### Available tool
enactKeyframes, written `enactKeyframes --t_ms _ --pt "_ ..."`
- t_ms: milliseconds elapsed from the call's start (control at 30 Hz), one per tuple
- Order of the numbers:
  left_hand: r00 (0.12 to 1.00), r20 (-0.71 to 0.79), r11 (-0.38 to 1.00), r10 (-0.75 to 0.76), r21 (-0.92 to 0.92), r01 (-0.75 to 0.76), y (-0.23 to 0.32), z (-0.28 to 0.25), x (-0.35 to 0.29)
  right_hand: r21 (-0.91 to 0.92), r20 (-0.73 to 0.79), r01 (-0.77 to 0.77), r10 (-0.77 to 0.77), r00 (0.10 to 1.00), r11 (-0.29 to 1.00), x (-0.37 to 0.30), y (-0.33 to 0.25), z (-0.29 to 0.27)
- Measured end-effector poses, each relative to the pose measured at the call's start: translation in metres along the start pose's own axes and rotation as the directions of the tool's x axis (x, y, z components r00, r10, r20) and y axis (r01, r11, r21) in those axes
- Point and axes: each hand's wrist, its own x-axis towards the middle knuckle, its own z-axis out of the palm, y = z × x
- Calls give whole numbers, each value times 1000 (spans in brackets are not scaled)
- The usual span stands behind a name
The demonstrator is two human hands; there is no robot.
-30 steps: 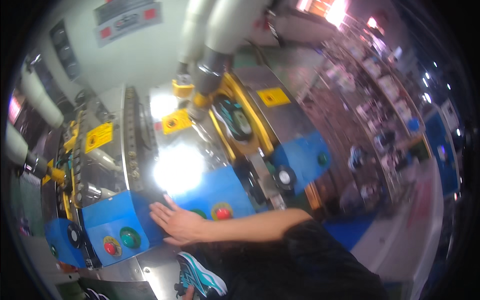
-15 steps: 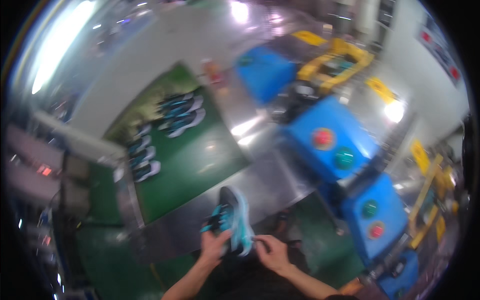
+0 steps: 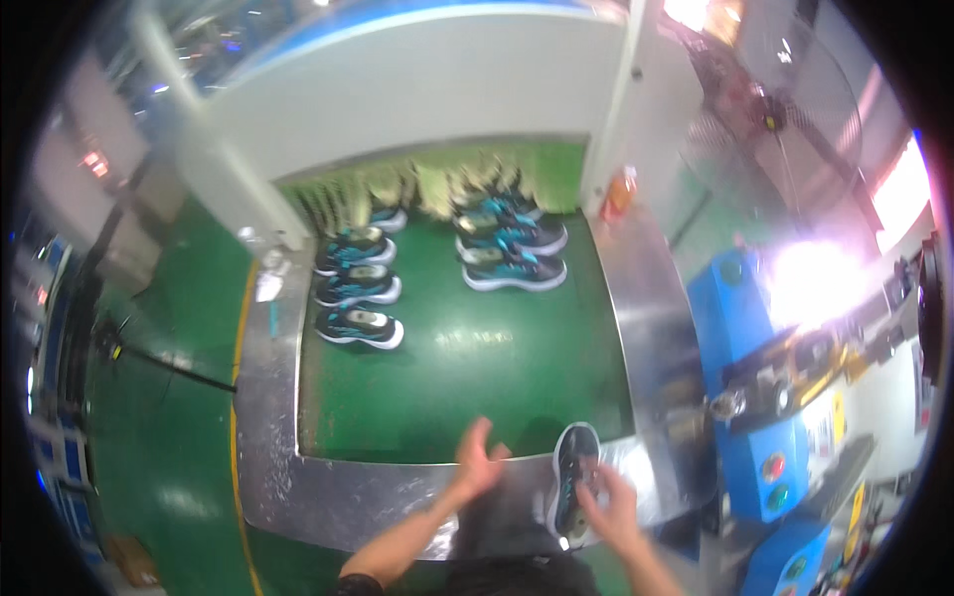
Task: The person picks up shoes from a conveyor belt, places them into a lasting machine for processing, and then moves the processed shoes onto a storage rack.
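Note:
A black and teal sneaker [image 3: 569, 487] with a white sole is on the near metal edge of the table, its toe pointing away from me. My right hand [image 3: 611, 505] is closed at its upper, fingers over the lace area. To its left, above the same edge, my left hand [image 3: 479, 461] is apart from the shoe, its fingers spread with nothing in them. Further back on the green belt, similar sneakers stand in two groups: a left row [image 3: 360, 328] and a right group [image 3: 515, 271]. The farthest ones are partly hidden by a fringed curtain.
The metal frame [image 3: 308, 507] borders the green belt [image 3: 467, 387]. A fringed curtain [image 3: 432, 189] hangs at the far end. An orange bottle [image 3: 619, 194] stands on the far right corner. Blue machine boxes [image 3: 765, 472] with buttons are close on the right. A fan [image 3: 770, 114] is behind.
My view has turned from the machines toward the belt. The sneaker, formerly held up between both hands, is now down at the table edge by my right hand. My left hand has let go.

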Motion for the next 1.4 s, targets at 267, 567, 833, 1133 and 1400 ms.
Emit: enactKeyframes --t_ms 267,567,833,1133,1400 --pt "952 -89 733 293 660 -163 -172 -172 114 -364 580 732 -475 662 576 385 -114 78" --pt "941 -186 815 283 564 -133 -167 -222 112 -759 439 445 -132 889 475 420 -62 158" --pt "950 95 944 -297 -119 307 4 -175 108 -178 196 -92 127 972 980 83 -109 46" --pt "736 577 550 354 -765 336 214 -140 -15 345 -206 354 -298 932 869 -72 -106 -40" --pt "783 581 608 223 -711 354 293 73 -132 466 -329 133 32 944 875 -182 -17 -119"
